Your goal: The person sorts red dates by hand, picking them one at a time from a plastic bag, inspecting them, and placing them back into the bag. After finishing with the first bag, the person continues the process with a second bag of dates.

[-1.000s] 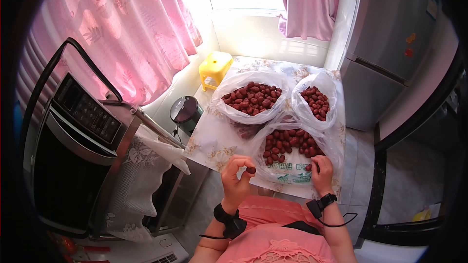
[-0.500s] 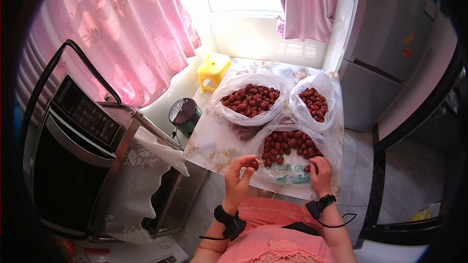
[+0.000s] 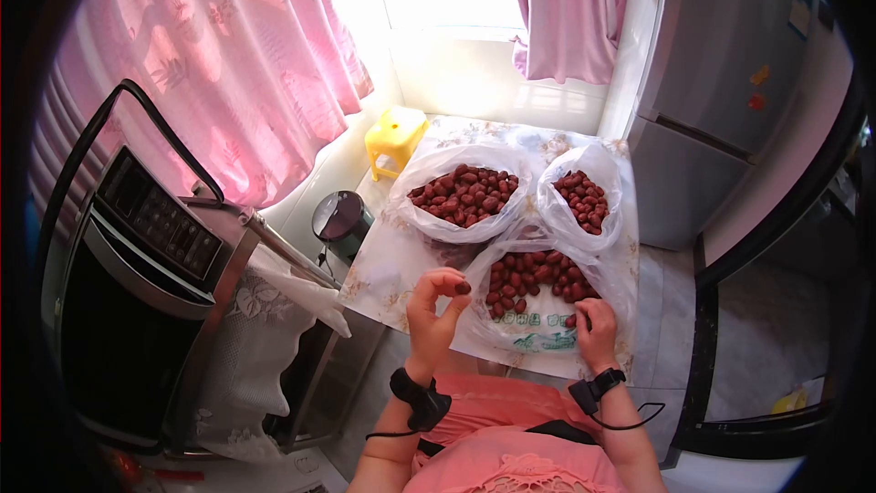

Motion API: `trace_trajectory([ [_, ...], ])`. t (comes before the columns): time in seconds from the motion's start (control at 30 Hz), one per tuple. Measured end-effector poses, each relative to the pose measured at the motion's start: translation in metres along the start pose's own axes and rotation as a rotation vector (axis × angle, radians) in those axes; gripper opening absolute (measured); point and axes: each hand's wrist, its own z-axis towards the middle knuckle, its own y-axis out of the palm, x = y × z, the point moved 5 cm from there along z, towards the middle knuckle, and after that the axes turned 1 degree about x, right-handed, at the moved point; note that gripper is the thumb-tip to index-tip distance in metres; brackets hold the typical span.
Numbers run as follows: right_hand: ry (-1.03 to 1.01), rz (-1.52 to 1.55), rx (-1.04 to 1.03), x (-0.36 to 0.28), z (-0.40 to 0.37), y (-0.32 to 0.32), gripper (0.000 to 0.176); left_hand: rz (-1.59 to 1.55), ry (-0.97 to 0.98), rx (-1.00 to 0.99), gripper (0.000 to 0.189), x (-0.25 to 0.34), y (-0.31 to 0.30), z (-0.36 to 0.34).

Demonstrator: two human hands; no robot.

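As the left hand [image 3: 431,315] lifts a touch higher than a second ago, thumb and fingertips pinch one red date [image 3: 463,288] just left of the near bag [image 3: 547,336]. The right hand [image 3: 595,336] stays at that bag's front edge, grip unclear. Beyond, two far bags [image 3: 456,231] sit full.

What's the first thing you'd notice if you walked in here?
Three clear bags of red dates sit on the flowery table: the big bag back left, the small bag back right, the near bag by the person. The left hand pinches a single date beside the near bag, and bright pink curtains hang at the left.
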Motion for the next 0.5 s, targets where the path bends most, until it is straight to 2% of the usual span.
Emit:
trace_trajectory([
  [0.07,-0.005,-0.003,0.004,0.001,-0.001,0.001,0.015,0.011,0.055,-0.007,0.03,-0.004,-0.001,0.027],
  [0.17,-0.004,0.002,0.003,0.002,-0.001,0.001,0.015,0.088,0.011,0.05,0.03,-0.015,0.0,0.073],
  [0.23,-0.003,0.005,0.002,0.004,-0.002,0.001,0.015,-0.011,-0.117,0.102,0.033,-0.029,0.005,0.093],
  [0.27,-0.008,0.006,0.004,0.005,-0.003,0.002,0.015,-0.018,-0.109,0.095,0.033,-0.034,0.009,0.094],
  [0.33,-0.003,0.002,0.019,0.007,-0.001,0.002,0.014,0.126,-0.007,0.108,0.031,-0.045,0.011,0.079],
  [0.4,-0.022,0.002,0.019,0.005,-0.002,0.002,0.014,0.186,-0.106,0.011,0.022,-0.065,0.012,0.051],
  [0.5,-0.015,0.005,0.006,0.004,-0.002,0.002,0.014,0.295,-0.077,-0.057,0.019,-0.075,0.021,0.005],
])
